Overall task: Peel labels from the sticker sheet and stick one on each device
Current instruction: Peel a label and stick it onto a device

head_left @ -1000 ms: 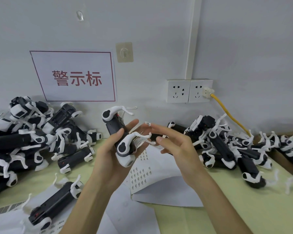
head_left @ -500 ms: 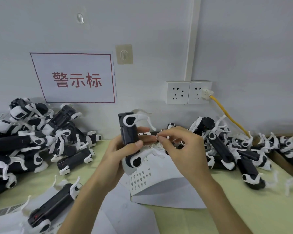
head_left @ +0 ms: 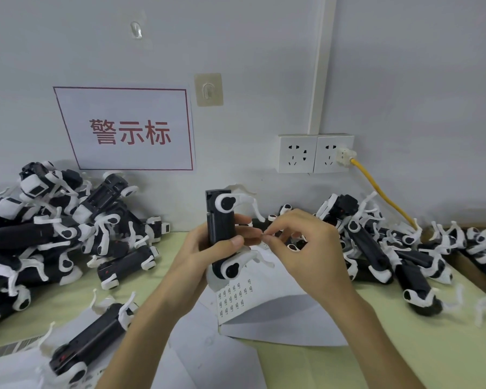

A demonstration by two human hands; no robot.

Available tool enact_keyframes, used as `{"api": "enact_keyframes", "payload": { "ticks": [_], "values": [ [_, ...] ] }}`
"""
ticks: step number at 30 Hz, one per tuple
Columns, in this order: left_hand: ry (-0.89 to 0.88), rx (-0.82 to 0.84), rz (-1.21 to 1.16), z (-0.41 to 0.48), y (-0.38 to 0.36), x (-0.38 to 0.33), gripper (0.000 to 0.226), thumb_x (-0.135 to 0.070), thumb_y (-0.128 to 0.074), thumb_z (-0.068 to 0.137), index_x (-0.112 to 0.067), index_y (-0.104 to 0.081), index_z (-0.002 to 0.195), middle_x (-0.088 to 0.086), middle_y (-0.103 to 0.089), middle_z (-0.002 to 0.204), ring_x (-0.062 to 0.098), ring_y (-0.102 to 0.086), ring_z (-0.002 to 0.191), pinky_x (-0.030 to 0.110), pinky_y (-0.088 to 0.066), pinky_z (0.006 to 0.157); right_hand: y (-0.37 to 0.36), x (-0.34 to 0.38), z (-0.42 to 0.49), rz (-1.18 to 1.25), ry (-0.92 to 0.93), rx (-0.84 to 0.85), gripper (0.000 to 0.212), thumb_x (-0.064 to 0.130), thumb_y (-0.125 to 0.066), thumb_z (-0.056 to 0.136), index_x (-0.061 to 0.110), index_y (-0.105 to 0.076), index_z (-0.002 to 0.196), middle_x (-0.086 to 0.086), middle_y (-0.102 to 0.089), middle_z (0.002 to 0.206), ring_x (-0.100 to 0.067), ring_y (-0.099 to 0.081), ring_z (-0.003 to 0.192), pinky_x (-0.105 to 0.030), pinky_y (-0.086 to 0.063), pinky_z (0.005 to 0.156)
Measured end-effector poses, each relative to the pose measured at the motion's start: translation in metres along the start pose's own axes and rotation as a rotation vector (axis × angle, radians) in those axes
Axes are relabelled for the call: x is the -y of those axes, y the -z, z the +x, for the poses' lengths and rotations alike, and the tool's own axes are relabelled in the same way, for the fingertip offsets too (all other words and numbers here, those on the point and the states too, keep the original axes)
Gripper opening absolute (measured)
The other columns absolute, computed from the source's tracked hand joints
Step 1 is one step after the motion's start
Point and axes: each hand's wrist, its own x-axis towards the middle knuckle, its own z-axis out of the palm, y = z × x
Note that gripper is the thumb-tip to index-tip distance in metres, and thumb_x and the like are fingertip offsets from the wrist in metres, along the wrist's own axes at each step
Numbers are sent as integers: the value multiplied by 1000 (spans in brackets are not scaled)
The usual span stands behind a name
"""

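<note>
My left hand (head_left: 197, 251) grips a black device with white end clips (head_left: 222, 220), held upright above the table in the middle of the view. My right hand (head_left: 306, 248) is right beside it, thumb and forefinger pinched together at the device's right side; a tiny label between them is too small to make out. The sticker sheet (head_left: 236, 299), white with rows of small printed labels, lies on the table just below both hands.
Heaps of the same black-and-white devices lie on the left (head_left: 54, 234) and on the right (head_left: 376, 248). One more device (head_left: 90, 346) lies on loose white papers at the front left. A yellow cable (head_left: 385, 195) runs from the wall socket (head_left: 314, 153).
My left hand has turned the device from tilted to upright and lifted it a little. My right hand has closed in on its right side with pinched fingers.
</note>
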Motion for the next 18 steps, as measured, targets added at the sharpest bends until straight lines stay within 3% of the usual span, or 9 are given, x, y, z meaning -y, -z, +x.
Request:
{"api": "enact_keyframes", "payload": {
  "ticks": [4, 8, 11, 14, 18],
  "values": [
    [7, -36, 40, 0, -2, 0, 28, -19, -69, 84, -11, -71, 111, 16, -74, 117, 31, -71, 111, 34, -60, 88, 3, 8, 1, 40, -79, -73, 19, 0, -81, 80, 17, -73, 76, 13, -67, 75, -10, -64, 69, -24, -49, 62],
    [58, -105, 32, 0, -5, 0, 9, -24, -74, 80, -25, -75, 89, 16, -76, 101, 25, -73, 96, 29, -59, 78, 13, 20, 10, 571, -410, 16, 10, 21, -73, 86, 21, -78, 78, 7, -72, 79, -10, -62, 69, -18, -51, 69],
    [54, -115, 44, 0, -8, -1, 5, -24, -78, 83, -28, -76, 83, 7, -73, 88, 18, -71, 84, 21, -55, 68, 20, 26, 13, 840, -519, 213, 24, 30, -59, 88, 16, -79, 83, -5, -72, 91, -16, -60, 73, -23, -51, 74],
    [60, -130, 65, 0, -10, -1, 7, -26, -81, 85, -29, -76, 81, 1, -71, 83, 14, -69, 77, 18, -53, 65, 21, 29, 14, 878, -563, 321, 30, 33, -56, 91, 16, -80, 90, -6, -71, 94, -17, -60, 75, -31, -48, 79],
    [65, -143, 80, -1, -10, -2, 5, -27, -79, 83, -25, -74, 84, 1, -70, 83, 14, -68, 76, 19, -53, 64, 19, 33, 13, 852, -598, 322, 25, 30, -61, 93, 16, -80, 95, -4, -71, 94, -16, -61, 76, -34, -45, 81]
  ]
}}
